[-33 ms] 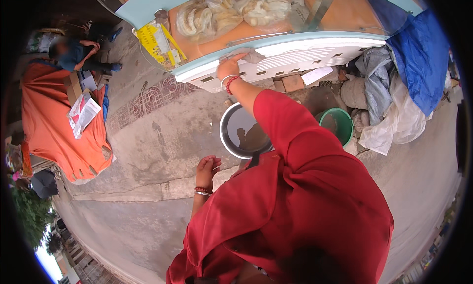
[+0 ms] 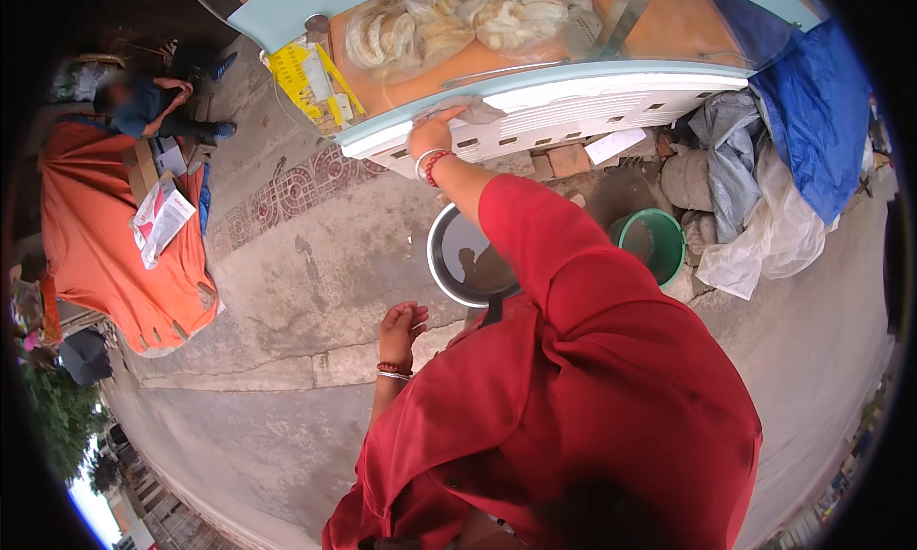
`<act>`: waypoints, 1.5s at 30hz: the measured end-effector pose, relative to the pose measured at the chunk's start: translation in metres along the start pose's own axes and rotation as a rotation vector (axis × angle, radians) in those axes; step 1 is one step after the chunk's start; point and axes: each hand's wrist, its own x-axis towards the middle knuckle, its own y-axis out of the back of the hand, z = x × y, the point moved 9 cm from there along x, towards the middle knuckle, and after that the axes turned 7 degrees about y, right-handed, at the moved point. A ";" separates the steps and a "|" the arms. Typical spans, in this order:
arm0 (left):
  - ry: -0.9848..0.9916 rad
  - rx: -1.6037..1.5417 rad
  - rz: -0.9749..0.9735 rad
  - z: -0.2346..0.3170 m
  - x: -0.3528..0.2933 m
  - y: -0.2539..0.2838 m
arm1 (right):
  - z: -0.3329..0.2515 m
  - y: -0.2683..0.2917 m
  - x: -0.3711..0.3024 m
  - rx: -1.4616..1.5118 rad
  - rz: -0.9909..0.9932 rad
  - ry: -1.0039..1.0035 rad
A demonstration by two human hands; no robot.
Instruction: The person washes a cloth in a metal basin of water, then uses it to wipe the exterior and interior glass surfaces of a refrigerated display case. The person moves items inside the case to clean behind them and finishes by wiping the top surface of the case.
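Observation:
My right hand (image 2: 432, 139) stretches out to the white slatted panel (image 2: 573, 111) under the light-blue-edged counter. It presses a greyish cloth (image 2: 479, 112) against the panel's upper part, its fingers closed over one end. Below that arm stands a metal basin (image 2: 457, 254) holding greyish water, partly covered by my red sleeve. My left hand (image 2: 401, 334) hangs in the air to the left of the basin. Its fingers are loosely bent, with nothing visible in them.
Bags of pale dough-like food (image 2: 516, 20) lie behind the counter's glass. A green bucket (image 2: 651, 246) stands right of the basin, near plastic sheets (image 2: 764, 235) and a blue tarp (image 2: 826, 120). At left, a person (image 2: 153, 106) sits by an orange-covered stand (image 2: 105, 235).
My right hand and the cloth have slid slightly left along the panel, and the right sleeve has shifted with them. My left hand stays in place.

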 end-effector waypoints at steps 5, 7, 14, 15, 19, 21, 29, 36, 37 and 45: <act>-0.049 0.024 -0.021 0.020 0.012 -0.001 | -0.037 -0.103 -0.056 -0.061 -0.287 -0.046; -0.079 0.055 -0.020 0.036 0.018 -0.012 | -0.053 -0.093 -0.070 0.058 -0.260 -0.043; -0.090 0.103 -0.088 0.060 0.028 -0.094 | 0.035 0.074 0.027 0.486 0.232 0.024; -0.059 0.115 -0.133 0.055 0.030 -0.110 | 0.049 0.105 0.041 0.413 0.276 0.025; -0.008 0.199 -0.199 0.051 0.035 -0.164 | 0.107 0.242 0.099 0.404 0.522 0.046; 0.006 0.217 -0.172 0.058 0.030 -0.188 | 0.127 0.321 0.124 0.336 0.665 -0.041; -0.005 0.336 -0.347 0.050 0.037 -0.254 | 0.233 0.493 0.236 0.858 0.790 -0.216; -0.044 0.374 -0.396 0.051 0.042 -0.233 | 0.168 0.378 0.191 -0.364 0.282 -0.101; -0.055 0.367 -0.398 0.053 0.044 -0.226 | 0.158 0.347 0.179 -0.522 0.172 -0.105; -0.110 0.183 -0.353 0.086 0.060 -0.098 | 0.059 0.053 0.048 -1.109 -0.503 0.081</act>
